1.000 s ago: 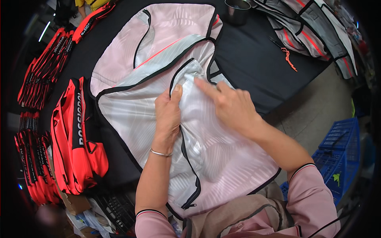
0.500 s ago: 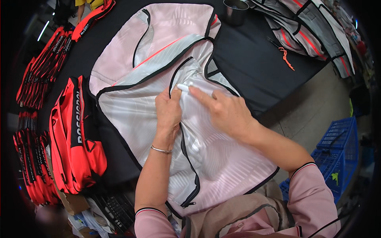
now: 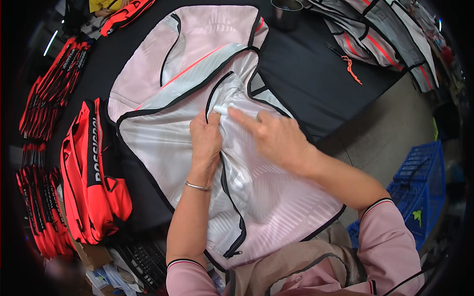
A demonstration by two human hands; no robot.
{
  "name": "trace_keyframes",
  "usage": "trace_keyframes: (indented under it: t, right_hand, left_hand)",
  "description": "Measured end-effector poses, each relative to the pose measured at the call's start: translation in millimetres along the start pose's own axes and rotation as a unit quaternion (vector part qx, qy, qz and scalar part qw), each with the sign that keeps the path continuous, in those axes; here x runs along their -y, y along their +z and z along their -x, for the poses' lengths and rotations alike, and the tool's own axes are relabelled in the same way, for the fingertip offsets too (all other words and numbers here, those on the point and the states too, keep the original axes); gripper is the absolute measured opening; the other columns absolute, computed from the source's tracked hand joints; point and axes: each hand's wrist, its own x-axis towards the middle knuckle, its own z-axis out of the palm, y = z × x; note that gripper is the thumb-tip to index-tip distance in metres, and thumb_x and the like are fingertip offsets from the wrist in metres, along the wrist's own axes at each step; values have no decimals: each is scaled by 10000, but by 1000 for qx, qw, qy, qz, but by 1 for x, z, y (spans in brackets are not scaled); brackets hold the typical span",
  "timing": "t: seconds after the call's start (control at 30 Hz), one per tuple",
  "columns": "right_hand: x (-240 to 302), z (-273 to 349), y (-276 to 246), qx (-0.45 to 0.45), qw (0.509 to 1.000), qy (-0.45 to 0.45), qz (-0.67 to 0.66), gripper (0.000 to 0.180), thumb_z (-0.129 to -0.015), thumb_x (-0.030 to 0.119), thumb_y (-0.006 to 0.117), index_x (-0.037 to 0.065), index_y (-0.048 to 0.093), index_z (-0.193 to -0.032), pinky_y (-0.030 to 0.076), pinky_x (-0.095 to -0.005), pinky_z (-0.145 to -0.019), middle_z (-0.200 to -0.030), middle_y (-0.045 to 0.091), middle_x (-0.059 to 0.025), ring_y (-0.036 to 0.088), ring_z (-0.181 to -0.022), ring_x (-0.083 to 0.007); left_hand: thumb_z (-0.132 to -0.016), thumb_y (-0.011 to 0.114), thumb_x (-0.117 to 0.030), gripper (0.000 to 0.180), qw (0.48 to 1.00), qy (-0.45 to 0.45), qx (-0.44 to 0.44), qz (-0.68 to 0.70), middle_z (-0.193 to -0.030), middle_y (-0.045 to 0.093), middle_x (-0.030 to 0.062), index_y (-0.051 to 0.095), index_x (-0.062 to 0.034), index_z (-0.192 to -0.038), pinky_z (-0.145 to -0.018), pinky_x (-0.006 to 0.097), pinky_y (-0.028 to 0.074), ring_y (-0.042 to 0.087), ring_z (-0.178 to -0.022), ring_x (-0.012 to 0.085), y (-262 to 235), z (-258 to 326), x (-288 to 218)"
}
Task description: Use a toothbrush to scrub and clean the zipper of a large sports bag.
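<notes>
Spread before me is a large pale pink and white fabric panel [image 3: 291, 182] with black binding, most likely part of an unfinished bag. My left hand [image 3: 205, 138], with a bangle on its wrist, is closed on a gathered fold of it beside a short black-edged slit [image 3: 217, 93]. A small white object [image 3: 220, 109] shows between my left thumb and my right index fingertip; its kind is unclear. My right hand [image 3: 279, 138] has the index finger pointed at it and the other fingers curled, slightly blurred. A black zipper [image 3: 232, 197] runs down the panel below my left hand.
Red and black bags [image 3: 96, 182] lie at the left, with stacks [image 3: 54, 89] beyond. A metal cup [image 3: 286, 14] stands at the far edge. Grey pieces with an orange cord [image 3: 351, 71] lie far right. Blue crates [image 3: 419, 182] are at right. Another person's hand [image 3: 104, 12] is far left.
Both hands stay at the same fold, and my right index finger has shifted slightly against the white object. At the far left, the other person's red piece has moved up and right.
</notes>
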Motion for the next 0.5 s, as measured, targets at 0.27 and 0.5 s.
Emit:
trace_keyframes:
  t: [0.27,0.5]
  right_hand:
    - [-6,11,-1,-25,999,28,13,551,-895,95,537,172,489,-1439,569,-483,-577,-863,649,-192,698,-666,-382]
    - [-11,7,9,-44,995,93,5,586,-868,60,540,211,509,-1433,555,-501,-565,-859,632,-187,670,-644,-393]
  left_hand:
    - [-1036,541,-219,303,1000,-11,-13,19,-897,667,23,656,52,-1106,-696,265,478,551,-747,82,13,6,-15]
    - [-1037,539,-222,304,1000,-10,-1,-16,-913,680,57,658,54,-1075,-721,278,498,594,-782,104,5,-2,-3]
